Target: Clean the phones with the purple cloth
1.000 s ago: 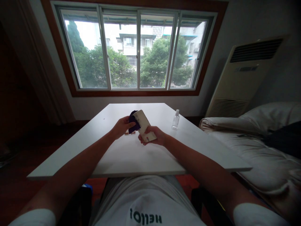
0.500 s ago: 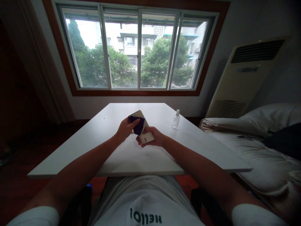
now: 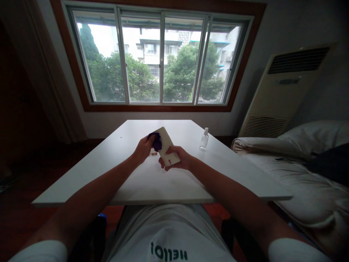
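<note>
Okay, spray bottle upright on the white table as reference. Sofa to its right, window beyond it. Small brown item on the table left of it, seen between the hands, outline unclear. Cream phone-like slab left of the bottle, tilted, above the table. Right hand: fingers wrapped around slab's lower end. Left hand: fingers pinching bunched purple cloth against slab.

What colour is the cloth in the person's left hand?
Dark purple; the cloth shows best in the current head view, in the left hand.
</note>
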A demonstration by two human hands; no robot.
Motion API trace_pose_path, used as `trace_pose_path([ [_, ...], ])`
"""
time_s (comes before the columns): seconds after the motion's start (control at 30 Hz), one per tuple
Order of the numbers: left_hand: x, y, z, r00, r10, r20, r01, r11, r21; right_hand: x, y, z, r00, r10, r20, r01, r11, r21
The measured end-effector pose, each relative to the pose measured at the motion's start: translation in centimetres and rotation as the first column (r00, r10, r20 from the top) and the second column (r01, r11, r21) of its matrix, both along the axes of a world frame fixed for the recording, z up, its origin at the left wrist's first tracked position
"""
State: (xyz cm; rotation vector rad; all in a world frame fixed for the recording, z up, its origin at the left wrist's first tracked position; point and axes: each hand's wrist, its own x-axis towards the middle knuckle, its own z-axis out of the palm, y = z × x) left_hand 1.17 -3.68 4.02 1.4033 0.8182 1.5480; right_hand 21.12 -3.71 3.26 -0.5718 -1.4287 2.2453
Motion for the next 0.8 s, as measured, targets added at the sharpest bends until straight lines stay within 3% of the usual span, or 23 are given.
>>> trace_pose_path([
  [0.2,-0.2,-0.8,0.6,0.99,-0.14,-0.028,0.14,0.99,0.014,0.3,0.2,0.0,0.999,-0.025,0.025,0.025,1.0,0.005],
  [0.33,0.2,-1.2,0.7,0.977,-0.212,-0.016,0.212,0.977,0.003,0.2,0.2,-0.3,0.995,-0.08,0.057,0.076,0.994,0.082],
  [0.6,0.2,-0.7,0.1,1.0,-0.019,-0.022,0.019,1.0,-0.013,-0.9,-0.4,-0.7,0.996,-0.071,0.057,0.062,0.988,0.142],
  [0.8,0.0,-0.1,0.0,1.0,-0.007,0.002,0.007,1.0,0.013,-0.4,-0.3,-0.2,1.0,-0.003,0.025,0.002,0.998,0.069],
])
